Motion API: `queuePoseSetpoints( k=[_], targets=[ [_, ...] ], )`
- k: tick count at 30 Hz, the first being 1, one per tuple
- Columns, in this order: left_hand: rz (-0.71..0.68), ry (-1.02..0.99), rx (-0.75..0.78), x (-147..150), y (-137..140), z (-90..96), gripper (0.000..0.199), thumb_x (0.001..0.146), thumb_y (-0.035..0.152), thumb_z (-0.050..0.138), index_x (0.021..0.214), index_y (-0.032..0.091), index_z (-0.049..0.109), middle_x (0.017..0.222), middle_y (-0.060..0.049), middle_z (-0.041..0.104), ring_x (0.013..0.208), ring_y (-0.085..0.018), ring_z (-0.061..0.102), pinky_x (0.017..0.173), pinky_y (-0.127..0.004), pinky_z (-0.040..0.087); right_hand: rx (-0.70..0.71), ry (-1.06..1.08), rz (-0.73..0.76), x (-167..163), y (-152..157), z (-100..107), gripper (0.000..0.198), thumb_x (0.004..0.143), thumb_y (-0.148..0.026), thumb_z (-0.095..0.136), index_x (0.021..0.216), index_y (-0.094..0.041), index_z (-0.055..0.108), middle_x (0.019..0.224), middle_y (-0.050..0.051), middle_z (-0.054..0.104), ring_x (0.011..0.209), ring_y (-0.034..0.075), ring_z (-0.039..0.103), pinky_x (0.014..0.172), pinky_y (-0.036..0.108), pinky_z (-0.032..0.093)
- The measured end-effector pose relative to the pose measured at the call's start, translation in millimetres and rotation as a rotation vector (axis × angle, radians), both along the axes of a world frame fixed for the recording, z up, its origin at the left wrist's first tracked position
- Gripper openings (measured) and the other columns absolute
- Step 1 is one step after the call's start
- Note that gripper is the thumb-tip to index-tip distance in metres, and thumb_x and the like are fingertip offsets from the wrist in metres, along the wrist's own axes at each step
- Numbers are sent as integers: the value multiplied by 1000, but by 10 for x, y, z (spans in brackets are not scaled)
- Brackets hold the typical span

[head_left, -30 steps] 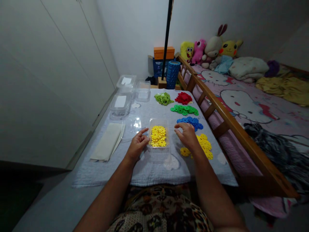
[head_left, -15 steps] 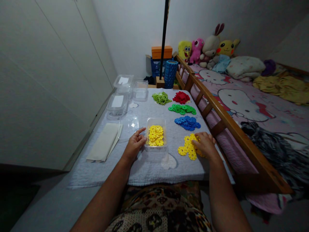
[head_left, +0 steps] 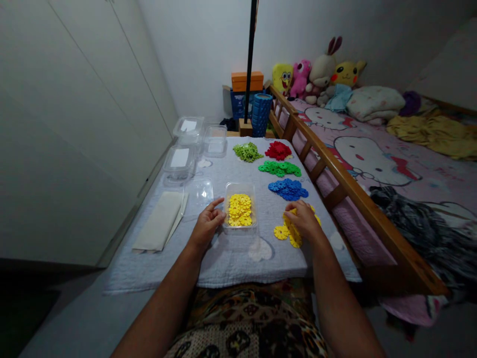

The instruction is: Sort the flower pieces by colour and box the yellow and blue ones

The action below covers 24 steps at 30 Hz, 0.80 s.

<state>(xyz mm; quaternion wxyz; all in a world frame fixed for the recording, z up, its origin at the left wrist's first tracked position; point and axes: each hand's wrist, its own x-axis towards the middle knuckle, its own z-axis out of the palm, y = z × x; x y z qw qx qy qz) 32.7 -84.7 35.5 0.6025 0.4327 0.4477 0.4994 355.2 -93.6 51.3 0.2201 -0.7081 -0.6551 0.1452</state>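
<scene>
A clear plastic box (head_left: 240, 186) stands near the table's front, partly filled with yellow flower-shaped discs (head_left: 240, 210). My left hand (head_left: 207, 223) is at the box's left wall, fingers apart, the thumb and forefinger close against the plastic; whether they press on it I cannot tell. To the right of the box lies a loose pile of yellow discs (head_left: 281, 232). My right hand (head_left: 303, 219) is down on that pile, its fingers curled round some discs and hiding part of them.
Piles of blue (head_left: 288, 189), green (head_left: 279, 168), red (head_left: 278, 150) and light-green pieces (head_left: 247, 152) lie behind the yellow pile. Clear containers (head_left: 179, 160), a clear lid (head_left: 199, 192) and a folded cloth (head_left: 158, 221) are on the left. A wooden bed rail (head_left: 335, 176) borders the table's right side.
My right hand has shifted left across the yellow pile, and its fingers have closed round some discs. My left hand stays by the box. The view has turned slightly.
</scene>
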Motion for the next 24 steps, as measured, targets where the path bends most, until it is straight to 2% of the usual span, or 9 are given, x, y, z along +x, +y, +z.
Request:
queuePoseSetpoints(
  k=[7,11,14,18,21,24],
  targets=[
    [-1,-5,6,-5,4,-23,68,73,36,79,134,16,57,61,9,43,50,-6,35,47,-19,24,72,395,194,-399,69,240,14,80,-32,58,75,-21,65,79,2,67,79,19,60,76,32,46],
    [1,3,6,-9,8,-42,69,73,37,78,135,17,56,62,8,46,51,-6,36,48,-19,25,152,446,243,-737,103,398,12,82,-30,60,77,-20,64,81,2,68,80,18,61,79,31,45],
    [-3,-3,1,-10,13,-56,70,74,37,79,136,17,56,63,8,46,50,-6,35,47,-19,23,179,363,294,-959,133,448,6,83,-23,60,79,-21,65,85,2,70,86,19,61,90,36,42],
    [-5,-24,8,-9,17,-66,70,74,36,79,136,15,55,63,8,47,53,-6,38,50,-19,26,137,137,358,-1154,161,415,6,85,-19,64,83,-23,68,87,2,72,97,22,59,108,49,28],
    [-12,-35,18,-10,19,-77,69,76,35,78,137,14,54,63,8,46,54,-6,37,51,-19,26,112,-4,401,-1225,161,344,12,88,-17,61,88,-24,70,91,3,72,101,23,57,113,57,18],
    [-20,-40,19,-13,23,-91,69,76,35,78,138,16,54,63,8,45,53,-6,37,50,-19,25,129,-77,399,-1244,141,285,17,88,-15,59,96,-26,70,96,4,72,103,24,57,114,59,14]
  ],
)
